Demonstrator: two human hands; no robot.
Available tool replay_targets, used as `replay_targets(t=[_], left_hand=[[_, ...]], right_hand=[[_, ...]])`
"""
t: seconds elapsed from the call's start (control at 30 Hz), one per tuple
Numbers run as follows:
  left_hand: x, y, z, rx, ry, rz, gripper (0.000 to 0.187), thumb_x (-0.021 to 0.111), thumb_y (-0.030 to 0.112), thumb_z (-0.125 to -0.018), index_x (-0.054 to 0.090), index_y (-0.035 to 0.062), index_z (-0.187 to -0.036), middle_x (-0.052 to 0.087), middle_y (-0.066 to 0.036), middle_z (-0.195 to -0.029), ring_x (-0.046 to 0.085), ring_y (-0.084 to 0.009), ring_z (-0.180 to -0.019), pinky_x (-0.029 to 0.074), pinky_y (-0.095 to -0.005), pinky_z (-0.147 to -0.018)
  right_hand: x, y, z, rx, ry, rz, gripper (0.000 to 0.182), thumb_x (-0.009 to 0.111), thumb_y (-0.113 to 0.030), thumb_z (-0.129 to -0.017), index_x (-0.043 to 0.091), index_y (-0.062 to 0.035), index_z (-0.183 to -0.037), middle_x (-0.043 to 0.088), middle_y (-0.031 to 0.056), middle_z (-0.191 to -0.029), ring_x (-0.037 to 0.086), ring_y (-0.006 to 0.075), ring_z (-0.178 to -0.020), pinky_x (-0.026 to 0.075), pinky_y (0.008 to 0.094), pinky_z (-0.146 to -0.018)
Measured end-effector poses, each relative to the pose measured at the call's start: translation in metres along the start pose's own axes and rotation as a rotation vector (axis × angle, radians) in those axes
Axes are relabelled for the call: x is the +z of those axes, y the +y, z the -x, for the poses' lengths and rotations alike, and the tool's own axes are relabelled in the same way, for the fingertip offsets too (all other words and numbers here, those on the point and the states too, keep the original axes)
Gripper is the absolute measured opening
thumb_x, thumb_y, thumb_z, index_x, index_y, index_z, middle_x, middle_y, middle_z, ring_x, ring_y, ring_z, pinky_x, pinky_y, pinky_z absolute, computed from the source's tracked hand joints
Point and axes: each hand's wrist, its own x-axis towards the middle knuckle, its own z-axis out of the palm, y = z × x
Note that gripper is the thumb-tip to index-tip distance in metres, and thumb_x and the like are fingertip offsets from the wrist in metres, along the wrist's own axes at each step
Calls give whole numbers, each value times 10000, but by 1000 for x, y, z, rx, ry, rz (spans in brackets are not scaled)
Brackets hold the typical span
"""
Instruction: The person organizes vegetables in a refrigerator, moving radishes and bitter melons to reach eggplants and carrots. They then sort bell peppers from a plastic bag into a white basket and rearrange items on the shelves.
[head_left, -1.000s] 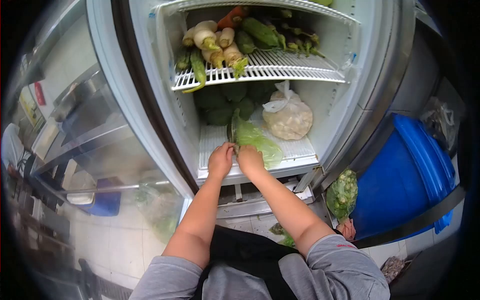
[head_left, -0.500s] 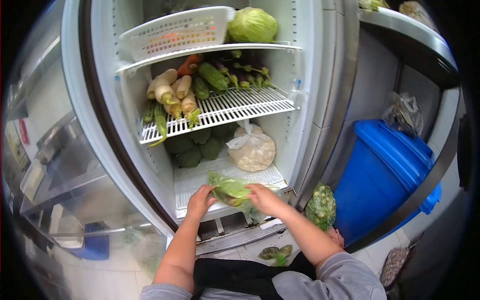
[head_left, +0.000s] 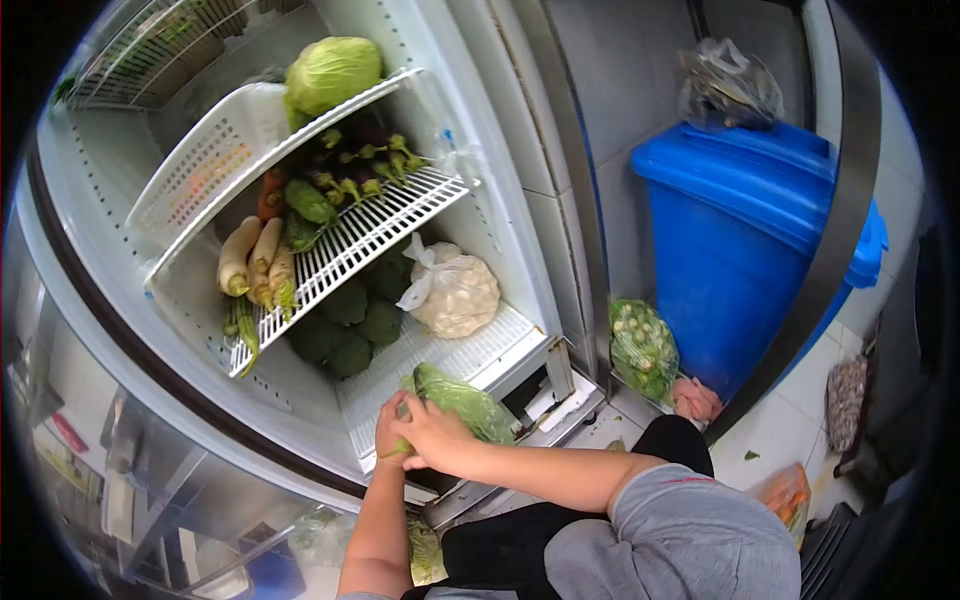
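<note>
A clear plastic bag of leafy green vegetables (head_left: 465, 405) is in front of the fridge's bottom shelf (head_left: 375, 400). My left hand (head_left: 390, 428) closes around the bag's left end. Crossing over it, my right hand (head_left: 432, 435) grips the same end, its fingers overlapping the left ones and hiding part of the bag. Behind the bag, on the bottom shelf, are a knotted bag of pale, whitish pieces (head_left: 458, 295) and several dark green broccoli heads (head_left: 345, 335).
White radishes (head_left: 238, 255), cucumbers (head_left: 310, 202) and eggplants (head_left: 375, 150) lie on the wire shelf (head_left: 350, 240). Above are a white basket (head_left: 215, 165) and a cabbage (head_left: 335, 75). A blue bin (head_left: 730, 260) and a bag of greens (head_left: 642, 345) stand right of the fridge.
My view has turned right and tilted. My right hand has moved left along the bag to meet my left hand; before, the hands were apart, one at each side of it.
</note>
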Motion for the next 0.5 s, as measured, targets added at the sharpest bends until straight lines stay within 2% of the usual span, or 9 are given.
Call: replay_targets(t=[0.07,0.1,0.2,0.27,0.33,0.37,0.43,0.47,0.5], left_hand=[[9,-19,-3,53,-70,31,478,700,175,-782,580,40,-1225,557,-140,-1251,546,-334,-1145,451,-396,-992],[5,-15,-3,58,-76,26,478,700,175,-782,580,40,-1225,557,-140,-1251,546,-334,-1145,451,-396,-992],[-3,-6,-2,122,-39,-32,427,692,172,-782,609,48,-1182,587,-133,-1242,549,-335,-1149,446,-400,-998],[-4,-10,-2,188,-74,-101,266,646,156,-806,664,44,-1046,603,-114,-1271,553,-331,-1149,465,-400,-981],[-6,-8,-4,181,-52,-89,247,630,144,-812,657,32,-1031,600,-116,-1277,551,-338,-1147,465,-400,-982],[-6,-8,-3,193,-44,-81,230,613,132,-818,650,21,-1015,597,-119,-1283,550,-345,-1144,464,-401,-984],[-5,-6,-2,160,-41,-74,232,601,125,-822,651,18,-1021,613,-122,-1252,558,-340,-1134,465,-402,-982],[-5,-7,-2,140,-61,-74,235,589,118,-825,653,16,-1028,629,-125,-1222,566,-336,-1125,466,-403,-980],[-6,-8,-4,121,-81,-72,239,577,110,-829,654,14,-1034,645,-128,-1192,574,-331,-1115,467,-405,-979]], right_hand=[[12,6,-1,18,0,-108,441,754,-365,-795,583,-100,-1104,535,161,-1155,613,342,-967,535,438,-747],[17,8,-2,16,-11,-211,370,751,-346,-791,607,-97,-1023,538,135,-1118,616,346,-948,529,460,-775],[13,26,-4,105,-117,-399,284,711,-325,-843,631,-97,-992,532,111,-1150,616,347,-931,524,452,-793],[15,37,2,29,-137,-406,258,675,-317,-878,635,-99,-1010,544,112,-1148,619,347,-922,530,440,-762],[29,49,10,-136,-32,-399,227,554,-256,-968,644,-84,-1087,602,129,-1134,634,316,-951,550,400,-668],[24,51,11,-154,-52,-391,227,554,-256,-968,644,-84,-1087,602,129,-1134,634,316,-951,550,400,-668],[10,59,11,33,28,-737,308,546,-290,-975,638,-1,-1030,638,135,-1028,654,278,-839,544,398,-728],[-20,58,14,447,-165,-1112,299,432,-183,-1026,599,31,-1151,650,110,-1127,679,154,-779,552,272,-595],[-40,62,21,448,-78,-1135,326,368,-201,-1061,594,22,-1136,668,108,-1043,652,126,-652,533,245,-566]])
